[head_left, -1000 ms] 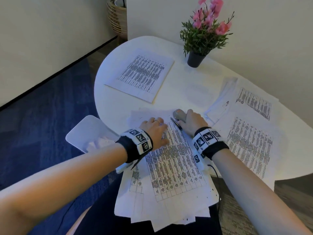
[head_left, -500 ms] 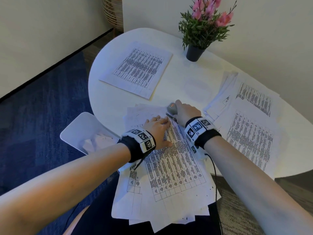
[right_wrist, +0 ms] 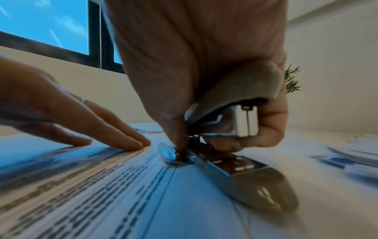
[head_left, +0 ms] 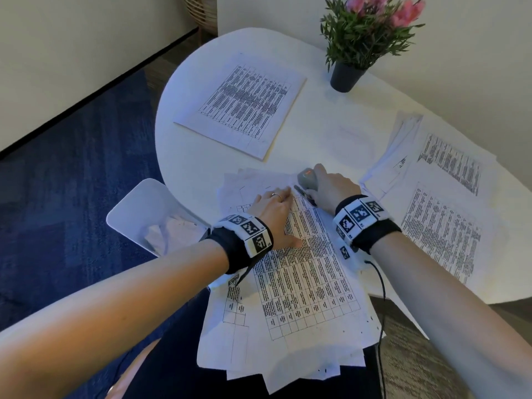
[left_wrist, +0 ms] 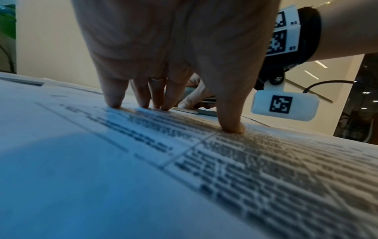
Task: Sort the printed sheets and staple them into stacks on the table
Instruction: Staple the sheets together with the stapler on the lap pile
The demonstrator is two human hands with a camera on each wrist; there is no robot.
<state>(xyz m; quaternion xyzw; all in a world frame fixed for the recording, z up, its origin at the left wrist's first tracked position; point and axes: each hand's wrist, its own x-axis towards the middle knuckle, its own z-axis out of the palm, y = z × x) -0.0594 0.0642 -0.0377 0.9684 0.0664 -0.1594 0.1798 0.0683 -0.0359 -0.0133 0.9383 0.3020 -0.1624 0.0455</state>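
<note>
Grey curved stapler (head_left: 307, 181) fills right grip (head_left: 331, 187); flat left hand (head_left: 273, 218) presses sheets (head_left: 302, 280).

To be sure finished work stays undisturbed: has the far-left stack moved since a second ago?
No. The stack keeps its place against the table edge and the plant pot; only the camera shifted.
</note>
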